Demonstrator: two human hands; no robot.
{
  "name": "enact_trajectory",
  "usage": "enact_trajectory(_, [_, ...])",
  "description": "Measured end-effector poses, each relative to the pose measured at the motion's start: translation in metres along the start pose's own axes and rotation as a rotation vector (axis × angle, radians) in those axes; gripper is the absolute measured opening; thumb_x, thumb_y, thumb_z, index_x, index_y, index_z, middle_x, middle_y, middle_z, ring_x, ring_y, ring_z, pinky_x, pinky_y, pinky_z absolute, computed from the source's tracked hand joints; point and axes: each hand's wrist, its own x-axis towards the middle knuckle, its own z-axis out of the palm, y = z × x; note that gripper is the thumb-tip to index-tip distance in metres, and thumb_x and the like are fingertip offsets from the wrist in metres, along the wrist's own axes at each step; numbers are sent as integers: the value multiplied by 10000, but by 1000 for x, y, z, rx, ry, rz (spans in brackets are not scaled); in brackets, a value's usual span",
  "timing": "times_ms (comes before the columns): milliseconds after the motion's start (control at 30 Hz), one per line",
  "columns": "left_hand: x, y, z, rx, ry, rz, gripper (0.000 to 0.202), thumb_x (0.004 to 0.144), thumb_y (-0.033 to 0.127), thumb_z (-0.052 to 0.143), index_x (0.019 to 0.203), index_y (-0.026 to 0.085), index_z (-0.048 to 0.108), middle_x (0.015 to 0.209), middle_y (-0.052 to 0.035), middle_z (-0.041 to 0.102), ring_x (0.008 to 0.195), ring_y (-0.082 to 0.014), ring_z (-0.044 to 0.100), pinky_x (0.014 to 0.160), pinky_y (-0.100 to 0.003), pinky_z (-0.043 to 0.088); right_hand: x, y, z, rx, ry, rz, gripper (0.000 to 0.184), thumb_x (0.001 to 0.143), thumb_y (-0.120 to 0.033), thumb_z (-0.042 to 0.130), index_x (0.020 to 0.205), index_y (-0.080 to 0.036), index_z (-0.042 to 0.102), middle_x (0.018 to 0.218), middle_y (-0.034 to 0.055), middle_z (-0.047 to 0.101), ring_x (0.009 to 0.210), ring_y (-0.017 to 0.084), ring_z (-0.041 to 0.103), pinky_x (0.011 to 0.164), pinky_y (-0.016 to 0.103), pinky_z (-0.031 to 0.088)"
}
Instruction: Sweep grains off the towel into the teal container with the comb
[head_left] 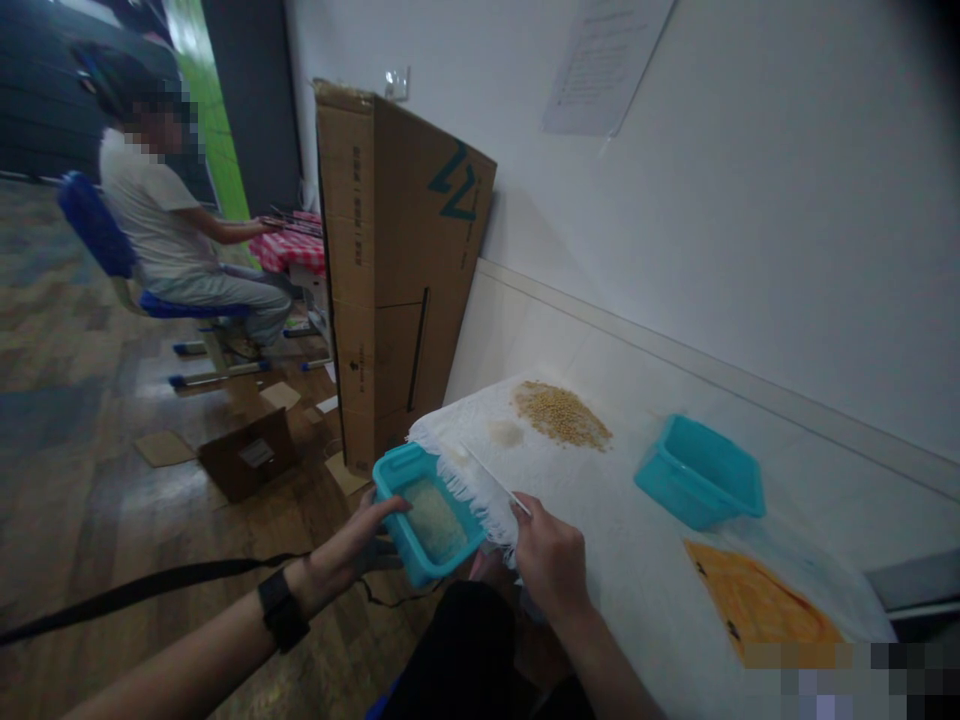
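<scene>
My left hand (371, 530) grips the near left rim of a teal plastic bin (421, 567), thumb over the edge. Pale grains that look like rice (435, 520) cover the bin's bottom. The bin is held just off the fringed edge of a white cloth (457, 420). My right hand (551, 555) is closed around a thin white stick (495, 478), which points away over the cloth. Beyond the stick lie a small patch of pale grains (504, 433) and a larger spread of yellowish beans or kernels (562, 413).
A second teal bin (697, 475) stands on the right, near an orange sheet (765, 610). A tall cardboard box (420, 270) rises behind the cloth's left end. Opened cardboard (247, 455) lies on the floor. A seated person (165, 210) is at a checkered table further left.
</scene>
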Motion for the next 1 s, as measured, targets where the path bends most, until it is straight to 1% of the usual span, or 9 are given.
enact_trajectory(133, [4, 2, -1, -14, 31, -12, 674, 812, 440, 734, 1373, 324, 379, 1002, -28, 646, 750, -234, 723, 727, -423, 606, -12, -10, -13, 95, -14, -43, 344, 1012, -125, 391, 993, -137, 734, 666, 29, 755, 543, 151, 714, 560, 228, 465])
enact_trajectory(233, [6, 2, -4, -18, 39, -9, 661, 815, 439, 735, 1369, 331, 390, 993, -29, 653, 746, -237, 728, 719, -419, 611, -12, -11, -17, 134, -4, -53, 336, 1022, -140, 397, 1004, -133, 733, 707, 39, 773, 552, 146, 717, 573, 226, 474])
enact_trajectory(300, [7, 0, -6, -16, 46, -6, 651, 816, 452, 731, 1365, 339, 399, 976, -27, 657, 722, -236, 726, 696, -412, 611, -4, -8, -13, 118, 21, -32, 339, 1033, -168, 404, 994, -136, 739, 708, 49, 776, 540, 148, 711, 567, 226, 468])
enact_trajectory(400, [10, -1, -7, -14, 52, -5, 643, 815, 466, 725, 1358, 345, 403, 963, -23, 661, 695, -234, 724, 675, -410, 610, 14, -2, 4, 58, 31, 9, 323, 1024, -176, 435, 978, -140, 753, 663, 54, 763, 508, 155, 694, 535, 227, 436])
enact_trajectory(533, [12, 0, -8, -14, 49, -3, 635, 806, 453, 741, 1340, 344, 414, 948, -16, 662, 703, -227, 725, 691, -405, 612, 29, 0, 25, 33, -78, 33, 238, 942, -102, 532, 982, -158, 760, 665, 44, 766, 546, 157, 710, 536, 210, 416])
enact_trajectory(633, [13, 0, -11, -17, 52, -8, 650, 794, 455, 751, 1335, 339, 410, 921, -13, 657, 707, -233, 722, 696, -418, 612, 23, -6, 30, 93, -106, -12, 286, 886, -46, 535, 1018, -172, 755, 714, 36, 781, 597, 160, 729, 579, 205, 453])
enact_trajectory(800, [8, 1, -13, -25, 38, 7, 643, 798, 469, 746, 1334, 332, 418, 964, -28, 656, 733, -235, 721, 712, -415, 607, -1, -14, 20, 223, -55, -72, 370, 899, -31, 439, 1078, -157, 738, 870, 59, 810, 700, 153, 754, 687, 208, 515])
enact_trajectory(900, [5, 4, -10, -18, 48, 2, 659, 794, 453, 744, 1348, 325, 411, 967, -28, 646, 728, -237, 713, 700, -417, 603, -5, 1, 12, 242, -37, -22, 344, 960, -98, 426, 1083, -153, 743, 885, 71, 812, 714, 156, 758, 709, 211, 516])
enact_trajectory(1000, [4, 5, -8, -10, 55, -9, 680, 788, 449, 743, 1364, 321, 404, 953, -24, 641, 736, -242, 709, 711, -422, 599, 5, 36, 7, 91, -19, 171, 304, 1004, -256, 478, 1026, -154, 764, 764, 87, 789, 601, 189, 717, 616, 249, 470])
